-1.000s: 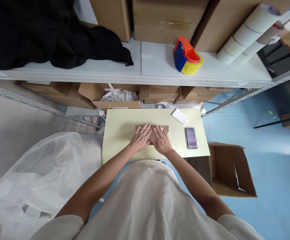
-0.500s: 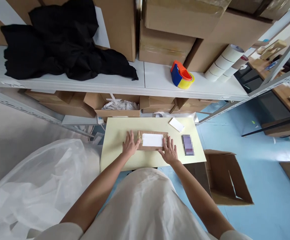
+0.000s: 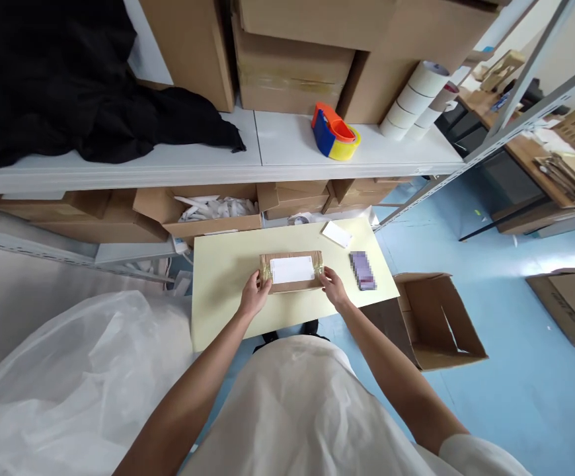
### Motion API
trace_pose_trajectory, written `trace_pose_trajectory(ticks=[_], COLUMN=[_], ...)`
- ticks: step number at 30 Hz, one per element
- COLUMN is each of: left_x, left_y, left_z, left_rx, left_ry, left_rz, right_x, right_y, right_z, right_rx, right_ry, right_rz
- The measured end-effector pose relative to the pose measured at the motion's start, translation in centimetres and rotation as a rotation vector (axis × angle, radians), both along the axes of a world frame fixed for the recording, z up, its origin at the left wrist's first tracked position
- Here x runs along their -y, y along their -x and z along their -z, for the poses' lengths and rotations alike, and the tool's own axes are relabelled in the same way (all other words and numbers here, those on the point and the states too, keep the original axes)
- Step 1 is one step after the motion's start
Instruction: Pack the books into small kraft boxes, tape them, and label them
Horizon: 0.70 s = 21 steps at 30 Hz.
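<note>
A small brown cardboard box (image 3: 292,287) with taped ends is held between my two hands over the pale yellow table (image 3: 218,264). On its top face lies a white label (image 3: 292,270). My left hand (image 3: 255,293) is closed on the box's left end, fingers along the side. At the right end, my right hand (image 3: 334,287) grips the near corner. To the right of the box are a stack of white labels or cards (image 3: 337,234) and a phone-shaped purple item (image 3: 363,270), which is blurred out.
Above the table runs a grey shelf (image 3: 168,173) with a tape dispenser (image 3: 336,132), tape rolls (image 3: 411,99) and black cloth (image 3: 94,86). An open carton (image 3: 441,324) stands on the floor at right. A translucent plastic bag (image 3: 94,370) bulges at left.
My hands have gone from resting flat at the box's ends to gripping it by both ends. The right hand has come off the label. The head view has shifted right.
</note>
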State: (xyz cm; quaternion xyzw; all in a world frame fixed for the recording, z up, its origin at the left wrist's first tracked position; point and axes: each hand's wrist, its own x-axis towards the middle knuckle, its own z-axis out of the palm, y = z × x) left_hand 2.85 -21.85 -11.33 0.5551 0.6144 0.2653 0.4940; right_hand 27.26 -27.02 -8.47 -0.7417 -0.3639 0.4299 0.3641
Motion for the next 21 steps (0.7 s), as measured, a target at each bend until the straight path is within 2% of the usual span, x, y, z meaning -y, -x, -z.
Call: trace_pose_trajectory(ticks=[5,8,10,13,15,21], left_x=[0.8,1.4,1.7,2.1,2.5,5.1], left_y=[-1.0,-3.4,-6.2,-12.1,-16.9,-33.9], left_z=[-2.1,-4.6,-6.3,-8.3,-8.9,-8.3], left_rx=[-0.057,-0.069,-0.084,-0.108,-0.126,-0.175], left_ry=[-0.079,-0.137,-0.145,-0.152,-0.177,-0.263], left_rz=[-0.034,0.054,0.149,0.334,0.471,0.826], right_x=[2.0,5.2,7.7,11.8,14.7,22.9], right_y=[-0.1,-2.9,-5.7,-10.4,-13.6,-22.5], right_z=[-1.9,-3.0,-3.5,-4.0,-4.2,-3.7], right_rx=[-0.189,-0.199,-0.164,-0.093,-0.045,0.180], right_ry=[-0.005,-0.056,-0.076,-0.087,-0.101,-0.153], right_rz=[0.098,0.186,0.263,0.374,0.461,0.813])
